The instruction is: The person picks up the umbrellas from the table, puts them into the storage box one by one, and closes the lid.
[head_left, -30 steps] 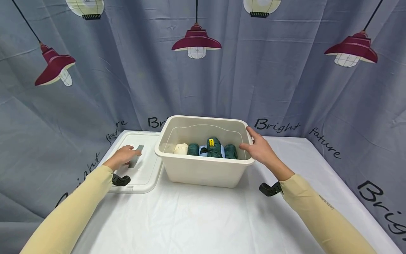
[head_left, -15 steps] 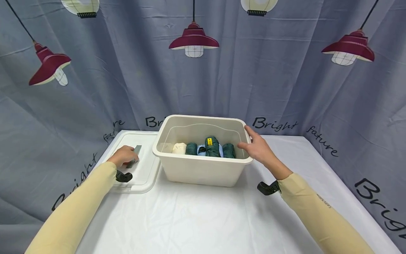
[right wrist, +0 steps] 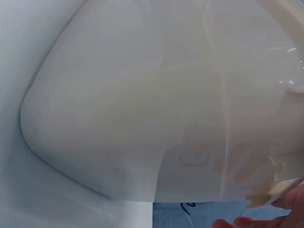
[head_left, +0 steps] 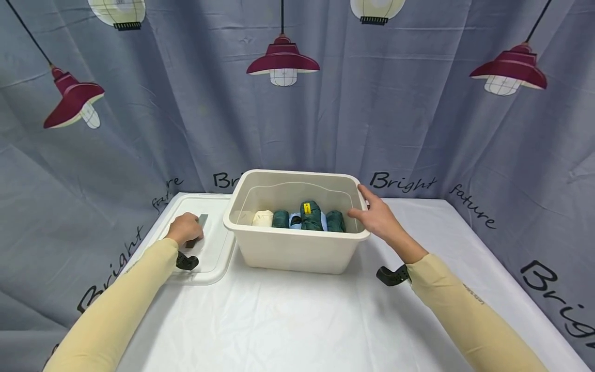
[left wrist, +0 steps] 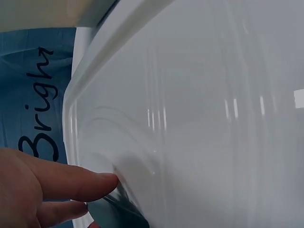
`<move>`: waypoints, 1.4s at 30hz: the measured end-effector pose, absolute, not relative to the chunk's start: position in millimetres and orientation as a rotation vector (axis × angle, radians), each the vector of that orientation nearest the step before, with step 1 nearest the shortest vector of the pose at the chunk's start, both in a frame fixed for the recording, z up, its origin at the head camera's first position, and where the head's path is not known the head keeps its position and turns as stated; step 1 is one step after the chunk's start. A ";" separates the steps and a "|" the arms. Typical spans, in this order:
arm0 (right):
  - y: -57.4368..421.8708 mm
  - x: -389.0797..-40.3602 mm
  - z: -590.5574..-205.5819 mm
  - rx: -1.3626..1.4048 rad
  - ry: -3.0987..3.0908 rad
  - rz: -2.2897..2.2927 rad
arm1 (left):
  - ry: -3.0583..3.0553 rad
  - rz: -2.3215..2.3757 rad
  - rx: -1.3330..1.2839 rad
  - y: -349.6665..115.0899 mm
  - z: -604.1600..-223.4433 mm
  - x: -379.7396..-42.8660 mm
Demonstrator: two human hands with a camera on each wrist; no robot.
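A cream plastic storage bin (head_left: 288, 250) stands on the white table, with its lid (head_left: 217, 248) lying flat to its left. My left hand (head_left: 185, 229) grips the grey handle (head_left: 203, 221) on the lid; the left wrist view shows the fingers closing on that handle (left wrist: 118, 214) from the side. At the bin's right end my right hand (head_left: 378, 219) holds the rim, thumb over the inside. Only a few fingertips (right wrist: 285, 221) show under the rim in the right wrist view. Inside the bin sit several rolled fabric bundles, among them a green one (head_left: 310, 216) with a yellow tag.
More bundles, a cream one (head_left: 263, 218) and a green one (head_left: 335, 222), line the bin's floor. A grey-blue curtain (head_left: 209, 113) printed with lamps hangs round the back and sides. The white table (head_left: 297, 320) extends in front of the bin.
My left hand has moved slightly and curled its fingers round the lid's handle, having been more loosely spread over it. The right hand keeps its hold on the bin.
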State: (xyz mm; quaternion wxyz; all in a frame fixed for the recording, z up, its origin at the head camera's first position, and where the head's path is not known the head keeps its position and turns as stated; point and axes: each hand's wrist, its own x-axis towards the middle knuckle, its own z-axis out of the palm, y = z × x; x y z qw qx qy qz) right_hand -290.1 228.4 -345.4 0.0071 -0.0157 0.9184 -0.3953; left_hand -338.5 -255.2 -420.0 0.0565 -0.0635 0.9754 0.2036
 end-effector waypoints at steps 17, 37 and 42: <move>228.5 -289.9 -349.1 -0.046 2.852 -1.278 | 2.917 0.684 -0.276 -256.1 -419.7 -341.6; 229.2 -290.3 -348.3 -0.051 2.858 -1.285 | 2.917 0.714 -0.271 -266.2 -379.0 -340.7; 229.4 -289.9 -347.8 -0.050 2.855 -1.294 | 2.957 0.665 -0.219 -268.8 -356.8 -339.1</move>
